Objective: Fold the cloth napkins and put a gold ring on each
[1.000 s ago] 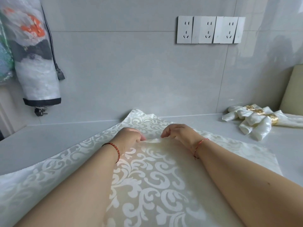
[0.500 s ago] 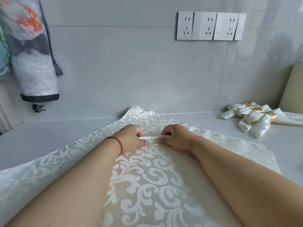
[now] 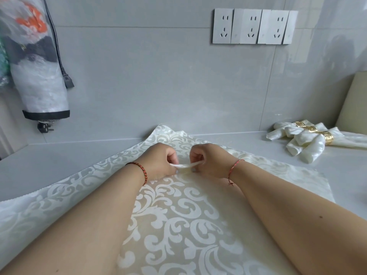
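A cream napkin (image 3: 178, 215) with a white scroll pattern lies spread over the grey counter (image 3: 59, 163), its far corner against the wall. Near the middle of the cloth, my left hand (image 3: 158, 161) and my right hand (image 3: 208, 160) sit close together. Both pinch a narrow raised fold of the napkin between fingers and thumbs. At the far right lie finished folded napkins (image 3: 305, 145), each held by a gold ring (image 3: 328, 138).
A wrapped bundle (image 3: 33, 66) with a black cord and plug hangs on the left wall. Power sockets (image 3: 252, 26) sit high on the tiled wall. A beige panel (image 3: 353, 102) leans at the right edge.
My hands have drawn closer to me and pulled a thin ridge of the napkin up between them. The view has tilted slightly upward.
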### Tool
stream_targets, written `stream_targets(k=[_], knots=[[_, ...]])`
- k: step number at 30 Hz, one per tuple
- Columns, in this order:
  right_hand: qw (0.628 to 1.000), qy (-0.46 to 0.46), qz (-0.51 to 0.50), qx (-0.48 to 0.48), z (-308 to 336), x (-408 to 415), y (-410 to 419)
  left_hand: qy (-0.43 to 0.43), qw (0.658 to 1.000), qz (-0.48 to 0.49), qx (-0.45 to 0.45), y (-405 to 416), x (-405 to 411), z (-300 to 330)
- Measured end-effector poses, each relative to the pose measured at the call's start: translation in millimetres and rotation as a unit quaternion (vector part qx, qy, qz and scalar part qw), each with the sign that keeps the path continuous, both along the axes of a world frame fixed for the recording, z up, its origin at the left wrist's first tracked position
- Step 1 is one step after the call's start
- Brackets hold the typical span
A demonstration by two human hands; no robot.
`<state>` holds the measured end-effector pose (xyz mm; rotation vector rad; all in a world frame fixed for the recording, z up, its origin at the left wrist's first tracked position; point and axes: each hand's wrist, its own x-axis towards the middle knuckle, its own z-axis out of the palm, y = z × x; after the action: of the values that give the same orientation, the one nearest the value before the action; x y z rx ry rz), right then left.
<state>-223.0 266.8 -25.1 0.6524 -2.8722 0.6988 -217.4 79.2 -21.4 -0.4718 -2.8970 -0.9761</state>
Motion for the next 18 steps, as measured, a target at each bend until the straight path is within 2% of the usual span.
stream_targets(k=[3, 7, 11, 14, 18], knots=[[0.999, -0.006, 0.014, 0.034, 4, 5, 0, -0.034, 0.999, -0.016, -0.018, -2, 4, 5], [0.996, -0.060, 0.032, 0.055, 10, 7, 0, -0.085, 0.994, -0.034, -0.058, -6, 8, 14], [0.994, -0.099, 0.036, 0.039, 14, 6, 1, -0.121, 0.992, -0.023, -0.038, -8, 5, 17], [0.991, -0.079, 0.062, 0.085, 13, 5, 3, -0.106, 0.992, -0.035, -0.055, -7, 6, 15], [0.991, -0.096, 0.048, 0.077, 14, 6, 4, -0.075, 0.994, -0.044, -0.067, -7, 5, 11]])
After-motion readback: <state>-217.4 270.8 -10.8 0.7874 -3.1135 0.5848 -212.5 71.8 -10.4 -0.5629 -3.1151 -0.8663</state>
